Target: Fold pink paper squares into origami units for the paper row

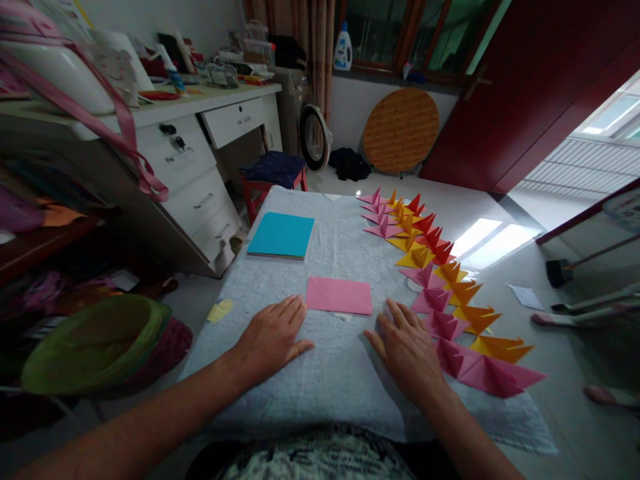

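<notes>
A pink sheet of origami paper (339,295), folded into a rectangle, lies flat on the cloth-covered table between my hands. My left hand (277,330) rests palm down at its left end, fingers stretched out, the fingertips at or very near the edge. Flat on the cloth to the right of the paper is my right hand (403,340), fingers extended and thumb apart, holding nothing. Just beyond its outer side stand folded pink paper cranes (445,325). Farther off on the left sits a stack of blue origami paper (283,235).
Yellow cranes (475,319) and red cranes (440,245) line the right side of the table (330,373). A lined waste basket (100,343) stands at the left, below a white desk (190,167). A stool (275,170) is behind the table's far edge.
</notes>
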Demonstrator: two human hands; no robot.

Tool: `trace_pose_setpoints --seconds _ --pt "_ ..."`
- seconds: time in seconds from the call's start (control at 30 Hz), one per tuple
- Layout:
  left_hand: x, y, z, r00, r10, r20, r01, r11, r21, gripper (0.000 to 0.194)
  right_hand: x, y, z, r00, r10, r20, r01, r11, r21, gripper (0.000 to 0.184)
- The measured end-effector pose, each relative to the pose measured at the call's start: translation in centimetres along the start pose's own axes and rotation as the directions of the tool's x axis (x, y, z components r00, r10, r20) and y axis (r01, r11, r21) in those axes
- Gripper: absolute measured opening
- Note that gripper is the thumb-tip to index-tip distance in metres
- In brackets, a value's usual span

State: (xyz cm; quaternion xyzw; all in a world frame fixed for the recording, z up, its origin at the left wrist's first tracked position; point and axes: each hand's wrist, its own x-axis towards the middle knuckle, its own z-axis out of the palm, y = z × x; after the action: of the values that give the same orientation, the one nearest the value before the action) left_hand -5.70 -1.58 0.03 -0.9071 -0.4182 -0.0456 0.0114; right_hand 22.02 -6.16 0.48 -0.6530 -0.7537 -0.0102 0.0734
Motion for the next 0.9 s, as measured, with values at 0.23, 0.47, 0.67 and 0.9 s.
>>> trace_pose_setpoints --seconds 0.23,0.47,0.67,0.9 --pt "4.5 0.8 -2.6 0.992 -0.112 0.064 0.118 0.989 -0.087 0.043 5.7 0.2 0.8 0.996 0.070 -0.056 -0.047 0.936 0.348 0.062" --pt "6.2 1.4 0.4 0.989 -0.132 -0.062 0.111 0.958 -0.263 0.083 8.3 1.1 3.6 0.968 0.240 -0.068 -0.083 0.566 0.820 0.048" --pt "6.4 1.0 0.2 0.983 -0.105 -0.151 0.025 0.890 -0.455 0.060 7.1 -0.7 1.8 0.949 0.073 -0.306 0.243 0.449 0.860 0.041" --pt "5.9 0.4 -0.6 0.946 -0.116 -0.302 -0.060 0.854 -0.517 0.016 5.8 -1.4 0.0 0.892 0.023 -0.452 0.366 0.551 0.750 0.026"
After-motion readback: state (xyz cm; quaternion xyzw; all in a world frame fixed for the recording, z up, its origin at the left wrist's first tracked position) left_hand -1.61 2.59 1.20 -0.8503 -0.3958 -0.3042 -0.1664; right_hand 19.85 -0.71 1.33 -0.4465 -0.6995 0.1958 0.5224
